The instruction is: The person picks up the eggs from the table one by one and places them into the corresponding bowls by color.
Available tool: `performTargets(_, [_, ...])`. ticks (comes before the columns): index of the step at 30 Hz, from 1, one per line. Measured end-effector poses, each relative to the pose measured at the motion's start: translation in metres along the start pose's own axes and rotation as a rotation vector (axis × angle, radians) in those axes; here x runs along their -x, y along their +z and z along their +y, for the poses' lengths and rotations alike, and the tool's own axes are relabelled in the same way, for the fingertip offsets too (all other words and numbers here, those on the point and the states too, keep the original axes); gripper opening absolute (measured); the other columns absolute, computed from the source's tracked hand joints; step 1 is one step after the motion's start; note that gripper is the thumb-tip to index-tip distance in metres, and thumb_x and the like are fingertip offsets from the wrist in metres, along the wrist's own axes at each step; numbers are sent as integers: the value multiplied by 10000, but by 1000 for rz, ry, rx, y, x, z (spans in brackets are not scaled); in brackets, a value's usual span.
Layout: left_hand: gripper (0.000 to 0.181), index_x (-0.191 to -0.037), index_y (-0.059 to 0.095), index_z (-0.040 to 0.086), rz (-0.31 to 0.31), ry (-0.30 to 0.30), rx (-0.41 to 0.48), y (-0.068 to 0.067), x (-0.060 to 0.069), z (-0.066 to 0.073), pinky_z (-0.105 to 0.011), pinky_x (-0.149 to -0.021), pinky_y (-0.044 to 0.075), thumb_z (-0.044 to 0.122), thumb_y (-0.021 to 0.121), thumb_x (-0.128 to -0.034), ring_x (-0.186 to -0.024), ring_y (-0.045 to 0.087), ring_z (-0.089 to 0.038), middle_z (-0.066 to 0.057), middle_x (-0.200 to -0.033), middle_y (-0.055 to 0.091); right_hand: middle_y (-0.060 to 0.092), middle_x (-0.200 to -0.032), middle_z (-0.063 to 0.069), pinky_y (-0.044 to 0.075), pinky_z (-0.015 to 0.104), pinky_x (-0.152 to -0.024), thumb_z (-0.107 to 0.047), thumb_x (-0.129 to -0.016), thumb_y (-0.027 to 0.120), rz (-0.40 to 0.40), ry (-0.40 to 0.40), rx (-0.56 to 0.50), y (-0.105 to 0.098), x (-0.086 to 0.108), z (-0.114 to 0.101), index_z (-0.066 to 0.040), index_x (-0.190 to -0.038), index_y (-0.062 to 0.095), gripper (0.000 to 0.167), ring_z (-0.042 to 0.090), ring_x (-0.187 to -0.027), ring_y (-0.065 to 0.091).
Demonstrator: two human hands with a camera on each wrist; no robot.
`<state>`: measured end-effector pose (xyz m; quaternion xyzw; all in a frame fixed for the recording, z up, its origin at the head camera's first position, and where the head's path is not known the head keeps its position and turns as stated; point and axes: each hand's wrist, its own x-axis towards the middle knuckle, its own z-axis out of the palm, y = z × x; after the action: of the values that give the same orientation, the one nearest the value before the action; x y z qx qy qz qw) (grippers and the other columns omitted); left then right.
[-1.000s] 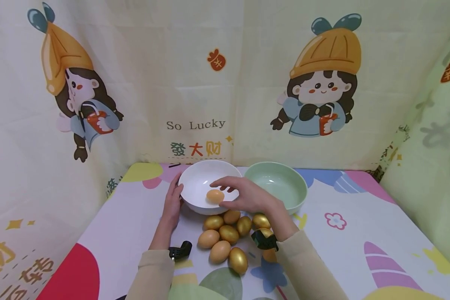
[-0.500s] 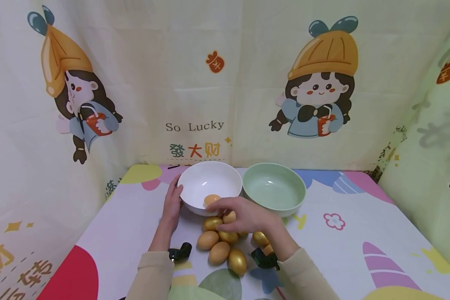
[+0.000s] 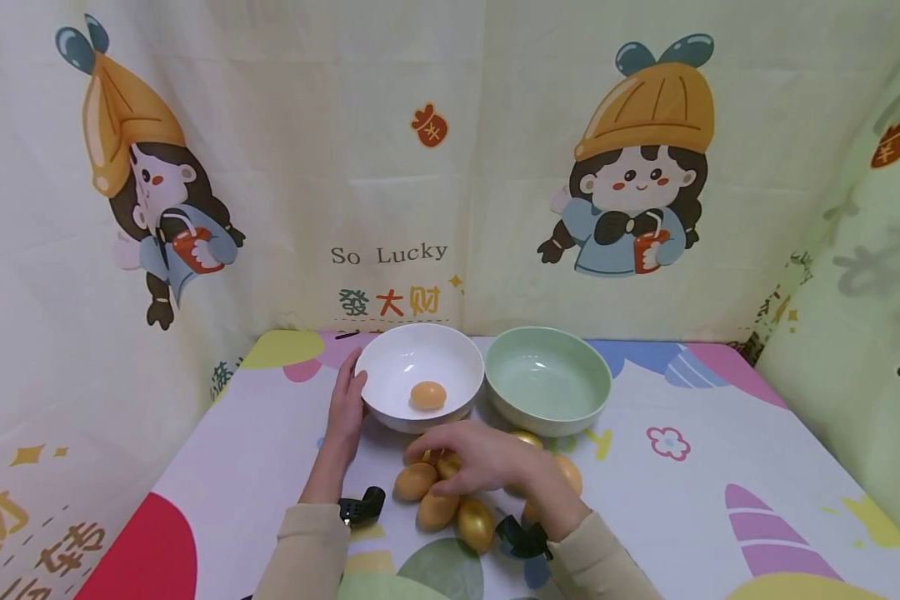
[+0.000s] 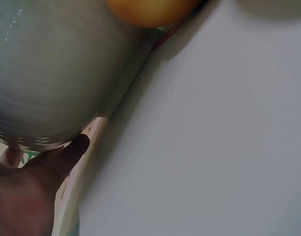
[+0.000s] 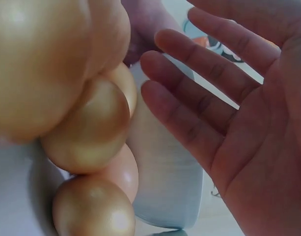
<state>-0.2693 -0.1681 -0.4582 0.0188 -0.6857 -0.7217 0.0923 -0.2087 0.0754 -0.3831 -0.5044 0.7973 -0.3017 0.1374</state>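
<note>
My left hand (image 3: 344, 408) holds the left side of a white bowl (image 3: 397, 358); in the left wrist view its thumb (image 4: 74, 150) lies against the bowl's outer wall. One brown egg (image 3: 428, 396) lies inside. My right hand (image 3: 480, 458) hovers over a cluster of gold and brown eggs in front of the bowl, partly hiding them. The right wrist view shows its fingers (image 5: 204, 69) spread and nothing held. A brown egg (image 3: 438, 510) is near its thumb, beside another brown egg (image 3: 416, 482) and a gold egg (image 3: 476, 525).
A light green bowl (image 3: 547, 375) stands right beside the white one, with no egg visible in it. More eggs, including a brown egg (image 3: 568, 473), lie by my right wrist. A printed cloth (image 3: 720, 467) covers the table, and a patterned curtain (image 3: 510, 167) hangs behind.
My right hand has left the white bowl, where a brown egg now lies uncovered, and has come back toward me over the egg cluster. The left hand has stayed at the bowl.
</note>
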Motion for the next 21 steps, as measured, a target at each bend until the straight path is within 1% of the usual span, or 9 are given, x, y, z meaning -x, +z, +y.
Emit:
performTargets(5, [511, -1591, 309, 272, 1, -1, -12, 1, -1, 1, -478, -1095, 387, 329, 376, -1088, -1366, 413, -228, 40, -1616, 308, 660, -1137, -81, 480, 207, -920, -173, -873, 795, -20, -26, 82, 5, -1, 0, -141, -1206, 691, 350, 57, -999, 611])
performTargets(9, [507, -1589, 316, 286, 8, -6, -12, 1, -1, 1, -471, -1083, 394, 327, 375, -1088, -1359, 418, -229, 40, -1615, 311, 656, -1087, -103, 492, 200, -883, -178, -872, 798, -37, 2, 94, 7, -2, 1, -162, -1177, 702, 320, 38, -947, 611])
performTargets(13, [509, -1588, 316, 288, 13, -19, -7, 0, 1, 0, -463, -1082, 400, 332, 377, -1085, -1346, 432, -220, 43, -1609, 321, 649, -1081, -122, 482, 187, -878, -191, -877, 794, -60, 35, 99, 9, -1, 1, -183, -1167, 705, 304, 32, -938, 601])
performTargets(17, [520, -1593, 306, 279, 7, -12, -6, -1, 1, -2, -471, -1091, 394, 350, 381, -1083, -1351, 429, -222, 44, -1608, 321, 649, -1089, -133, 477, 177, -877, -189, -864, 805, -65, 32, 138, 8, 0, -1, -188, -1154, 710, 306, 19, -939, 600])
performTargets(21, [517, -1590, 313, 307, 7, -10, 2, 0, -1, -3, -473, -1095, 391, 359, 387, -1081, -1363, 423, -220, 56, -1610, 318, 653, -1085, -129, 485, 189, -881, -190, -846, 822, -66, 13, 180, 7, 1, -2, -180, -1145, 718, 316, 23, -951, 606])
